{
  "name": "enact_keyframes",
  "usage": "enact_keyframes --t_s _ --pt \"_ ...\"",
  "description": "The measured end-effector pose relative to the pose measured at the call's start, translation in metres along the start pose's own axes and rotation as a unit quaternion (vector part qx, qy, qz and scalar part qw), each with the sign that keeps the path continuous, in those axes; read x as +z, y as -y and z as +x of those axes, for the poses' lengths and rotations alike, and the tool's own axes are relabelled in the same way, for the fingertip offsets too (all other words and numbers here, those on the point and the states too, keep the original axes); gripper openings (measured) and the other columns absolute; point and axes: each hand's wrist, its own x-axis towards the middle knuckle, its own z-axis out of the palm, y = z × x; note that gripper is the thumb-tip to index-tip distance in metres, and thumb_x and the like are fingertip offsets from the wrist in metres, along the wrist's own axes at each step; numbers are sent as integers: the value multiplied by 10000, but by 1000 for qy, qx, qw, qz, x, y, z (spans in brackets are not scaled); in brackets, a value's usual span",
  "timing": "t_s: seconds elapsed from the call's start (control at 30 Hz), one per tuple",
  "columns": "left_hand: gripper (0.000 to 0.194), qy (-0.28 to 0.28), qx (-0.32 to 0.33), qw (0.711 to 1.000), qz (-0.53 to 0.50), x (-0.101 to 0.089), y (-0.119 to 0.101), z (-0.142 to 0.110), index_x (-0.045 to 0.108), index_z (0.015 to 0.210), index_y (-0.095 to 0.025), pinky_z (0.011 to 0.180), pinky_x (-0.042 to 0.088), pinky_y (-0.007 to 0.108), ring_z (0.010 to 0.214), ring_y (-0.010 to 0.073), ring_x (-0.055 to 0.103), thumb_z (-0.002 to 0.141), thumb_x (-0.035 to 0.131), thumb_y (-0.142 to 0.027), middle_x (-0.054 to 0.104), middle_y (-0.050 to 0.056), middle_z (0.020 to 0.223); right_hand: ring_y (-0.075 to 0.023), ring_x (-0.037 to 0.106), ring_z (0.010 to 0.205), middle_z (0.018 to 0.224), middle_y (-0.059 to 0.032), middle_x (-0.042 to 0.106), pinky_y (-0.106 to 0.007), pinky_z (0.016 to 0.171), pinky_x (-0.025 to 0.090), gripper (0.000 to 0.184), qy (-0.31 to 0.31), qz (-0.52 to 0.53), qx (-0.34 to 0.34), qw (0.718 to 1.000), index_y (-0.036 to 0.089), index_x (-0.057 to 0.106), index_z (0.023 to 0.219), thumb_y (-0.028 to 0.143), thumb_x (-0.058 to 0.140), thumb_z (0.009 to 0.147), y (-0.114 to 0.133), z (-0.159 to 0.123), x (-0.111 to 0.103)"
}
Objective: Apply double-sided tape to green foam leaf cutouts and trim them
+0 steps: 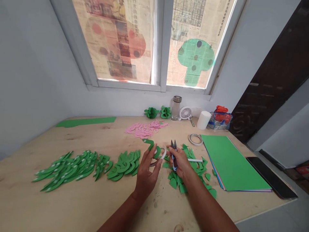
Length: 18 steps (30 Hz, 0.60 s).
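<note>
My left hand (146, 170) pinches a curved green foam piece (151, 145) with a roll of white tape (162, 154) against its fingertips. Close on its right, my right hand (180, 161) is closed round small blue-handled snips (173, 154), blades pointing up. Both hands hover over the wooden table (72, 206). Under my right hand lies a heap of green scraps (190, 175) and a white stick (195, 160).
Rows of cut green leaf shapes (72, 169) lie at left, pink cut pieces (145, 129) further back. A stack of coloured sheets, green on top (231, 164), a tape ring (195, 139), a black phone (270, 175), a bottle (176, 108), a small fan (185, 113), a white roll (203, 120).
</note>
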Motion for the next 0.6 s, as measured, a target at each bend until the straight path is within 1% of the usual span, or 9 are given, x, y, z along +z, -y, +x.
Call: enact_keyframes --t_s 0.07,0.13,0.23,0.3,0.4,0.5,0.6 --pt "534 8 1 1000 -10 0 -1 -1 383 1346 -248 900 480 353 1000 200 582 833 527 -225 558 82 1233 -26 383 284 549 48 610 -133 271 255 468 24 28 8 999 148 565 969 365 743 595 3 -4 4" --pt "543 20 7 1000 -18 1 -3 -2 378 1349 -242 907 470 359 1043 214 566 829 529 -216 556 88 1234 -14 369 294 577 48 614 -128 283 258 479 44 48 1 998 156 551 982 331 758 587 7 -9 7" --pt "549 36 13 999 -28 3 -3 -4 377 1349 -242 946 430 379 1113 230 523 823 531 -199 555 88 1233 -13 356 309 530 80 565 -124 303 267 492 52 63 -20 996 174 531 997 277 772 580 9 -14 10" --pt "541 35 -7 999 -41 5 -2 -5 388 1340 -241 945 425 375 1090 223 538 821 533 -203 551 90 1231 -19 344 311 482 100 515 -127 309 272 498 55 62 -33 996 176 526 1010 266 770 586 8 -15 12" --pt "487 14 -65 995 -78 7 4 -4 433 1305 -229 886 458 350 993 199 587 827 525 -235 552 95 1209 -25 337 315 455 112 469 -132 313 272 487 59 48 -51 996 173 526 1014 259 761 597 7 -17 14" --pt "420 -7 -113 987 -110 6 11 -1 498 1248 -214 838 477 336 938 187 606 832 514 -272 579 90 1162 -22 340 325 505 103 488 -138 316 275 487 63 41 -68 995 182 525 1018 250 756 595 5 -17 15" --pt "317 -13 -125 985 -118 4 15 3 605 1113 -198 846 470 347 927 196 611 824 519 -295 644 73 1035 -19 343 333 551 90 514 -143 320 272 464 72 27 -72 994 184 530 1008 249 747 603 4 -19 16"
